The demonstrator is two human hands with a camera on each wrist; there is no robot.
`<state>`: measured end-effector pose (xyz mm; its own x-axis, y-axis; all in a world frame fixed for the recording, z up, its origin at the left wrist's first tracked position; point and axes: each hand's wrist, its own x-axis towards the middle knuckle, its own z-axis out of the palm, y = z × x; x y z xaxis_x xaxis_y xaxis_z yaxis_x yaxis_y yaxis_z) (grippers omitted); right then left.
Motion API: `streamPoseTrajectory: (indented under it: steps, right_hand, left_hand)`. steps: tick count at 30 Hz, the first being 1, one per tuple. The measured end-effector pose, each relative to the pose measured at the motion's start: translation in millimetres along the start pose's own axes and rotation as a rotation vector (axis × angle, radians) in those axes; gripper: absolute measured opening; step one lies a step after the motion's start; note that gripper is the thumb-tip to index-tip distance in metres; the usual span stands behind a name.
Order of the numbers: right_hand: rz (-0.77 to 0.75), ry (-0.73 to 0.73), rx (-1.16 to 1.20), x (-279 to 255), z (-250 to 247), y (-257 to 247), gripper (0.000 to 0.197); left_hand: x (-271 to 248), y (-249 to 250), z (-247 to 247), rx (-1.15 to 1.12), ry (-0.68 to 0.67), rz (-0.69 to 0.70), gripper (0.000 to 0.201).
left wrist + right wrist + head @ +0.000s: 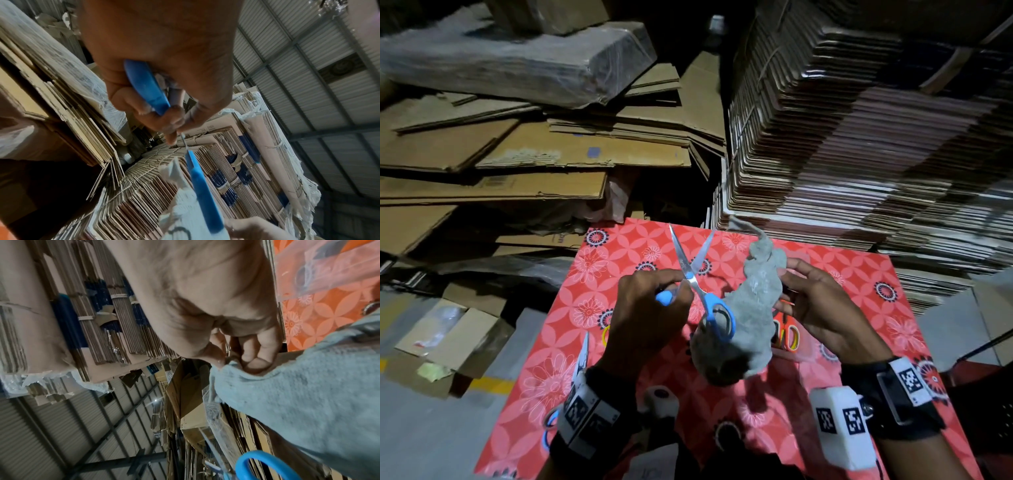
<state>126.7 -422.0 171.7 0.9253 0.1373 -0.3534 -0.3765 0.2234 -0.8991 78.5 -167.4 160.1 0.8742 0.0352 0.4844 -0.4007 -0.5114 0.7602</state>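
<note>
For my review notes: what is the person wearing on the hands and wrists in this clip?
Both hands are bare, without gloves. The left hand has a black wrist band carrying white blocks printed with black-and-white square code markers. The right hand has a black strap with a white marker tag, and a white box bearing two such markers beside it.

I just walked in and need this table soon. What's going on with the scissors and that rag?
A person is working above the red flower-patterned table. Their left hand grips one handle of the blue-handled scissors, whose blades are spread wide and point away from them. Their right hand pinches a grey cloth that hangs beside the free handle loop, not between the blades. An orange-and-yellow pair lies on the table beneath.
</note>
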Motion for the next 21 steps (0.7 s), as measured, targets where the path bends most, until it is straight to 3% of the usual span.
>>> streamPoseTrajectory:
  steps: [8, 14, 16, 19, 21]
  right_hand:
    - [-0.216, 0.042, 0.078, -22, 30, -12, 0.01]
    - [-0.444, -0.073, -0.302, -42, 51, -2, 0.042]
    - [-0.54, -0.026, -0.435, -42, 56, 7, 0.046]
    - [-0.862, 0.12, -0.785, -38, 53, 16, 0.024]
    - [-1.051, 0.096, -0.95, -39, 55, 18, 0.006]
  left_hand:
    - [-4, 2, 10, 0.012, -0.086, -0.003, 0.027]
    - [-3, 15, 14, 0.019, -0.063, 0.017, 0.045]
    - [-3, 20, 13, 0.02, -0.075, 0.055, 0.049]
    - [-3, 24, 12, 0.041, -0.099, 0.091, 0.048]
    - [-4, 23, 13, 0.044, -0.087, 0.075, 0.04]
